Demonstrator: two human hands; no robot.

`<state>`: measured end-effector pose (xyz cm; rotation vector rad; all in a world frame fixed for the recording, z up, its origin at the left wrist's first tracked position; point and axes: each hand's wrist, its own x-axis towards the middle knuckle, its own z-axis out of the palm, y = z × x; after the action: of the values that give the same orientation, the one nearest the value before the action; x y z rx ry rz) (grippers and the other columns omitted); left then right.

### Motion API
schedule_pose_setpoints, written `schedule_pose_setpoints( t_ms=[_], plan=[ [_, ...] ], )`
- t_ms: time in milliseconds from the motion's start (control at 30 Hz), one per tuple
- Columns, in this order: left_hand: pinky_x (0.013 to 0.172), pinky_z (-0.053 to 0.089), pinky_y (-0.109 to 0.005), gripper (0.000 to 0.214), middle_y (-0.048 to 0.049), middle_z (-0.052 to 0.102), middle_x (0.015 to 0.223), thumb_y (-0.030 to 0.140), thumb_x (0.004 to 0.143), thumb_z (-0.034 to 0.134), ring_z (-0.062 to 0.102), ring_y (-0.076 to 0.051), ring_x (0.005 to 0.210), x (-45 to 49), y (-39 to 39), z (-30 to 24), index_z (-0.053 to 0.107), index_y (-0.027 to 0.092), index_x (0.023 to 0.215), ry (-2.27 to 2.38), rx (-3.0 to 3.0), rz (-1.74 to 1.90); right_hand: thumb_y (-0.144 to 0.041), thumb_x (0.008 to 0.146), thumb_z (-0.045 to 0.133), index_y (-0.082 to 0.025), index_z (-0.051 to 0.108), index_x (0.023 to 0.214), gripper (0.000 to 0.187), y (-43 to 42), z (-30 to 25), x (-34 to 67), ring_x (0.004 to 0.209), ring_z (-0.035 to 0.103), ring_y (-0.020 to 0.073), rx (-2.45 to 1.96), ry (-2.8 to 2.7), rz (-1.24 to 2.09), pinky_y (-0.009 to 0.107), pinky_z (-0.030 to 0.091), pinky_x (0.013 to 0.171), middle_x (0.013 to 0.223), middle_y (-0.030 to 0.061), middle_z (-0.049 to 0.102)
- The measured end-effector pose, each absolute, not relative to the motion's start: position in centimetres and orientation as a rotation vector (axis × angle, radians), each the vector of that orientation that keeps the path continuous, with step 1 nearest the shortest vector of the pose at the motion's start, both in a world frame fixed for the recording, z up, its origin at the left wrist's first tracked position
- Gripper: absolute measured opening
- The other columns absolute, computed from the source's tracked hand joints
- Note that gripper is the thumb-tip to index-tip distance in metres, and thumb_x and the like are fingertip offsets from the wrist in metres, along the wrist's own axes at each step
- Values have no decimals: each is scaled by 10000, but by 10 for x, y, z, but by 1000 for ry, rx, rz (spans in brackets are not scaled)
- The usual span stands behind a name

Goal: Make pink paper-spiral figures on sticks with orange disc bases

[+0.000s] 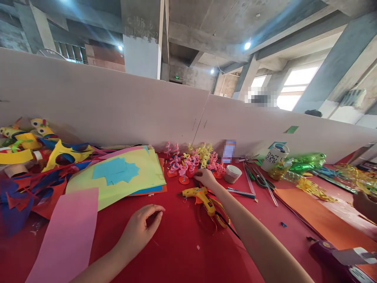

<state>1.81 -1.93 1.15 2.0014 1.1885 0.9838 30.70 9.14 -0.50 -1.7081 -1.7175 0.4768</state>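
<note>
Toward the back of the red bench (176,251), our R grip (206,179) is dipping its fingertips to the base of the pink + yellow curls (204,155); we can't tell if it's pinching one. Our L grip (144,226) is curving thumb & index tips to a narrow gap, nearer us. The curls are standing clustered before a white panel (103,102), some on red discs (184,180). Nearer us than the R grip, a yellow glue gun (203,194) is lying w/ nozzle pointing L. A paper cup (233,173) is standing R of the curls. On L, a pink sheet (70,232) is partly covering a yellow sheet (147,169) w/ blue cutouts (116,171). Far R, orange sheets (324,216) are lying near a purple tool (330,255); another person's hand (365,202) is showing at the edge.
</note>
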Motion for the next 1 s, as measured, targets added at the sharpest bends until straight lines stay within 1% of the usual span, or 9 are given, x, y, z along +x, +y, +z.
schedule_pose_setpoints(
  t_ms=[200,367,500,600,667,733,833,933,1000],
  plan=[
    [638,478,-255,136,-17,712,841,326,760,563,639,-216,800,19,-18,12,682,273,799,1179,1959,985,-106,659,625,-201,735,715,155,92,-2,312,723,646,195,-1769,-1769,432,270,476,681,725,14,719],
    [659,479,-257,144,-19,710,824,322,767,551,639,-209,778,20,-18,12,682,268,787,1179,1994,968,-121,658,634,-203,716,699,123,89,2,315,704,645,186,-1756,-1777,408,270,475,668,721,14,715],
    [666,482,-258,137,-19,710,797,310,761,553,640,-205,749,20,-18,13,682,264,774,1157,1990,978,-114,664,606,-172,670,723,105,87,5,315,684,639,163,-1744,-1764,379,240,469,626,712,19,697],
    [696,484,-269,134,-19,711,789,301,759,554,642,-205,751,19,-17,13,680,259,770,1147,1995,974,-171,697,589,-154,631,764,81,81,15,316,654,613,151,-1776,-1749,317,229,441,587,714,27,676],
    [688,487,-269,135,-20,712,802,298,760,553,644,-205,757,19,-17,12,679,257,781,1160,2009,963,-256,746,563,-160,614,770,111,69,24,318,646,592,154,-1804,-1745,260,237,414,576,720,34,663],
    [679,491,-268,140,-20,715,821,299,762,549,647,-206,764,18,-17,12,678,254,794,1182,2016,956,-355,789,525,-176,604,710,211,51,31,319,625,576,164,-1843,-1749,216,250,384,566,681,39,648],
    [653,497,-265,149,-23,719,840,313,762,546,652,-211,768,17,-18,12,678,256,802,1217,2013,944,-496,740,570,-197,550,518,373,17,34,314,541,554,186,-1942,-1764,205,271,333,527,521,45,587],
    [637,500,-257,143,-20,723,829,320,756,555,657,-211,761,17,-18,14,679,261,797,1217,2023,965,-532,650,651,-205,544,516,369,-13,28,301,532,557,187,-2085,-1844,220,260,296,496,542,52,605],
    [645,506,-255,143,-18,725,818,320,756,554,660,-206,748,16,-18,14,678,258,795,1208,2051,985,-466,694,630,-202,572,601,285,-25,22,291,557,571,177,-2079,-1903,258,245,289,491,618,55,639]
  ],
)
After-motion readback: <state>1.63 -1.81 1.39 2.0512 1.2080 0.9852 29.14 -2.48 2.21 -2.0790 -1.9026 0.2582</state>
